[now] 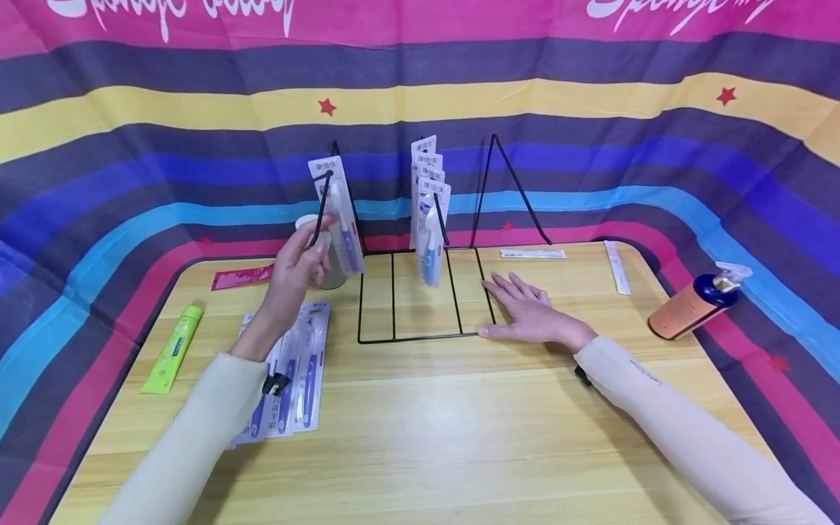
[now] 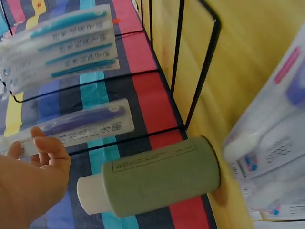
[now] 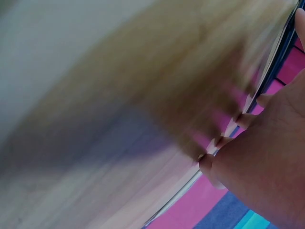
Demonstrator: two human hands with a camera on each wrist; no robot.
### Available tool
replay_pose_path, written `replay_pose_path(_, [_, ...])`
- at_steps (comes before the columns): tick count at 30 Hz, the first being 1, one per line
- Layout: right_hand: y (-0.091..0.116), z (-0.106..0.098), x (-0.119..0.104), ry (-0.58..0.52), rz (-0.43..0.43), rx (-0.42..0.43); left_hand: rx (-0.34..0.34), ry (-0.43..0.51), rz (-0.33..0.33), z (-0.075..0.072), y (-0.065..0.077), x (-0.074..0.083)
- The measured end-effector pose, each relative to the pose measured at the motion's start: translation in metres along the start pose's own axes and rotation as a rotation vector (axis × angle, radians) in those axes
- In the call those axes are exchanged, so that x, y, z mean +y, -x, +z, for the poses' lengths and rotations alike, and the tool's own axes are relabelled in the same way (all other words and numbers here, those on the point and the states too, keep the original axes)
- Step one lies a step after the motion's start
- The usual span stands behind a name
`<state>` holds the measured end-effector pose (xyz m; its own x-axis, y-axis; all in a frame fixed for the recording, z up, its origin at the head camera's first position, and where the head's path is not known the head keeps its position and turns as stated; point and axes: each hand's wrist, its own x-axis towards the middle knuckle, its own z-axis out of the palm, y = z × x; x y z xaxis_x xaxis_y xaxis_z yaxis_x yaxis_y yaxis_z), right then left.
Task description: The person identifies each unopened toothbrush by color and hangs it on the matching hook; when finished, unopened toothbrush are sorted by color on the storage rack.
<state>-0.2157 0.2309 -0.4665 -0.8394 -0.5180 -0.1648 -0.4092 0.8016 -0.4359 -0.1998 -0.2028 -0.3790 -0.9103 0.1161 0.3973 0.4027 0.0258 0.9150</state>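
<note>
A packaged purple toothbrush (image 1: pixel 345 230) hangs tilted from the left hook of a black wire rack (image 1: pixel 420 339). My left hand (image 1: pixel 298 255) is beside this pack, its fingers loosely bent and the index fingertip right at the pack's edge. In the left wrist view, the hand (image 2: pixel 40 167) overlaps the end of the purple toothbrush pack (image 2: pixel 90 121). Several packaged blue toothbrushes (image 1: pixel 431 233) hang in a row on the middle hook. With fingers spread, my right hand (image 1: pixel 525 310) rests on the table, fingertips at the rack's right base wire.
More purple toothbrush packs (image 1: pixel 308 372) lie under my left forearm. A green bottle (image 2: pixel 162 176) with a white cap stands behind the left hand. Farther left are a green tube (image 1: pixel 173 350) and a pink sachet (image 1: pixel 241 278). Slim white packets (image 1: pixel 533 254) and an orange pump bottle (image 1: pixel 689 306) are at right.
</note>
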Motion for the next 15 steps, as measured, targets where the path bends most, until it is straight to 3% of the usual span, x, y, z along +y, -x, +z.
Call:
replay_pose_path(7, [-0.003, 0.001, 0.003, 0.002, 0.002, -0.004, 0.002, 0.049, -0.108, -0.001, -0.026, 0.000])
replay_pose_path(15, [-0.003, 0.002, 0.004, -0.004, -0.003, 0.003, 0.053, 0.113, -0.082, 0.000, -0.038, -0.008])
